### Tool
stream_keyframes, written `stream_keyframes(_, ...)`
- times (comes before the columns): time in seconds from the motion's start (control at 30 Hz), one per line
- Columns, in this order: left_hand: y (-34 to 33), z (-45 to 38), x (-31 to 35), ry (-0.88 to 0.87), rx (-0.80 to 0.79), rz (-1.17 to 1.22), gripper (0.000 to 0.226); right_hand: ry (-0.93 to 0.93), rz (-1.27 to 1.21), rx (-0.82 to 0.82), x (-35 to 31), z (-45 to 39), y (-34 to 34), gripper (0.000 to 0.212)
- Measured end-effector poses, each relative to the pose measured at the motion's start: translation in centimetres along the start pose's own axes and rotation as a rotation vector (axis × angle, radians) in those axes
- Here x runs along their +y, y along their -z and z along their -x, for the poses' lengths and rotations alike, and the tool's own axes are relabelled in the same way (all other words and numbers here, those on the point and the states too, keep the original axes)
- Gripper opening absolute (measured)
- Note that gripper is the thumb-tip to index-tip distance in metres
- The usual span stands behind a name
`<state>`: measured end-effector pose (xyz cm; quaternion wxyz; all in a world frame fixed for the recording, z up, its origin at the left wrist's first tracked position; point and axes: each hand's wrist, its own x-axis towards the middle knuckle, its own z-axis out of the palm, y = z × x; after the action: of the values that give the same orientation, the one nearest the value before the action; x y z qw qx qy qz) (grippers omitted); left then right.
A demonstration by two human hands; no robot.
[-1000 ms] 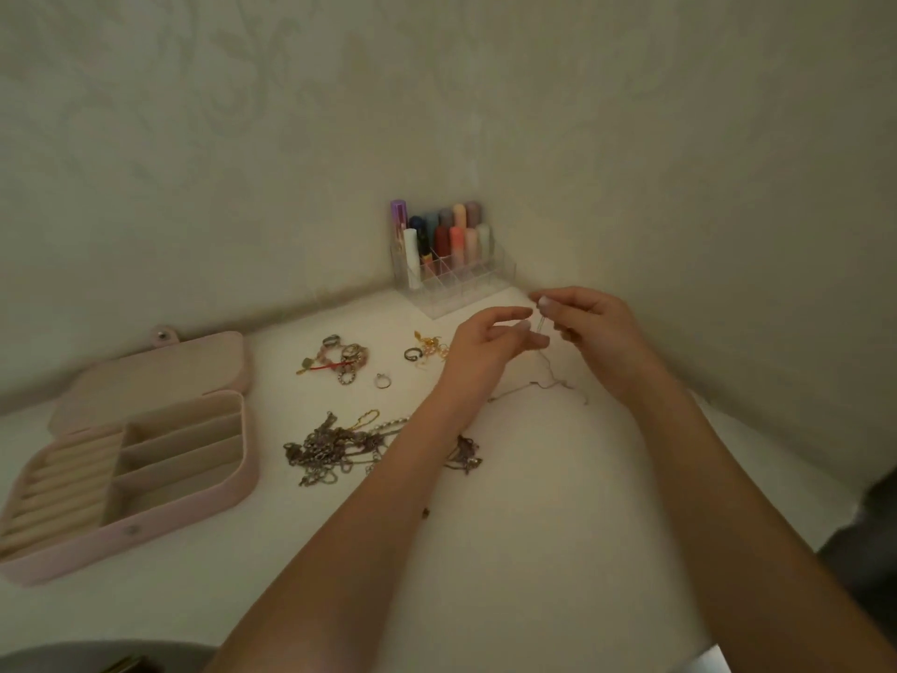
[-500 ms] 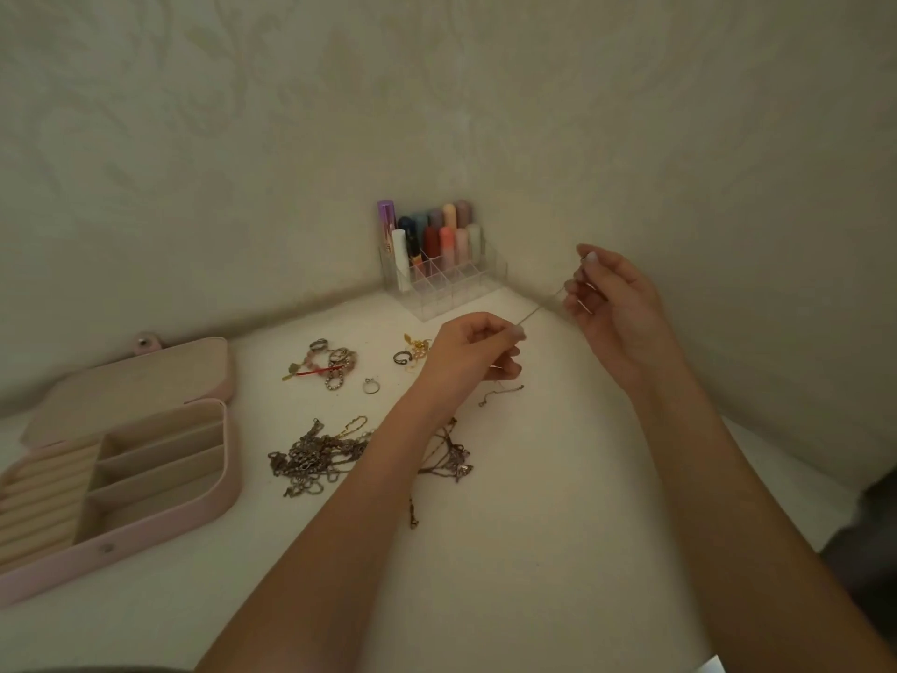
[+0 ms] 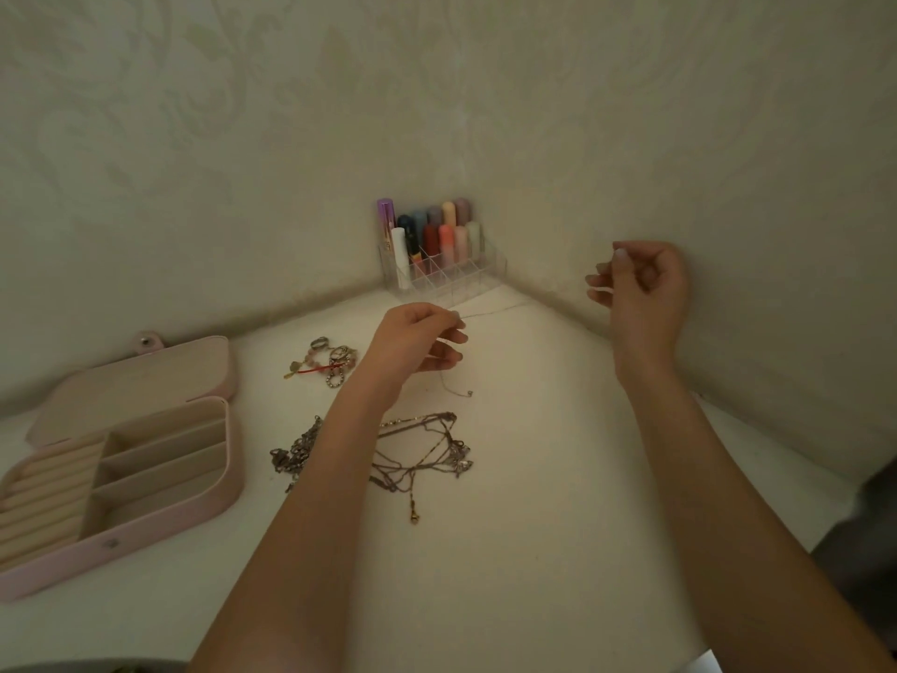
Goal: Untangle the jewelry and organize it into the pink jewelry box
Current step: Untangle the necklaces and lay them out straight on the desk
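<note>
A thin silver chain stretches between my two hands above the white table. My left hand pinches it near the table's back, and the chain's loose end with a clasp trails onto the table below. My right hand is raised near the right wall, pinching the chain's other end. A tangle of dark chains lies under my left forearm. The pink jewelry box sits open at the left, its compartments bare.
A small pile of rings and bracelets lies behind the tangle. A clear organizer with lipsticks stands in the back corner. Walls close in behind and on the right. A dark object shows at the right edge.
My hands have drawn apart: the right hand moved right and up, pulling the thin chain taut. The left hand stayed over the table.
</note>
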<state>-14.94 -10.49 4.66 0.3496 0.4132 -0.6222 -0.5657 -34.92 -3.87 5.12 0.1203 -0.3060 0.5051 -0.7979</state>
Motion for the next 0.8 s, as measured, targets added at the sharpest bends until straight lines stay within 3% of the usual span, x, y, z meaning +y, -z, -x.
stream_keyframes(0.23, 0.3, -0.3, -0.2, 0.009, 0.018, -0.029, 0.017, -0.041, -0.063, -0.034, -0.4, 0.0, 0.2, 0.015)
stream_keyframes(0.5, -1.2, 0.0, -0.2, -0.136, 0.027, -0.089, 0.010, -0.228, -0.278, -0.301, -1.5, 1.0, -0.4, 0.009)
stream_keyframes(0.7, -4.6, 1.4, 0.3, -0.203, -0.181, 0.030, 0.049, -0.281, -0.303, -0.481, -1.7, 2.5, -1.6, 0.009)
stream_keyframes(0.8, -5.5, 1.7, -0.1, -0.220, -0.183, 0.052, 0.050, -0.273, -0.289, -0.532, -1.8, 3.2, -2.0, 0.007)
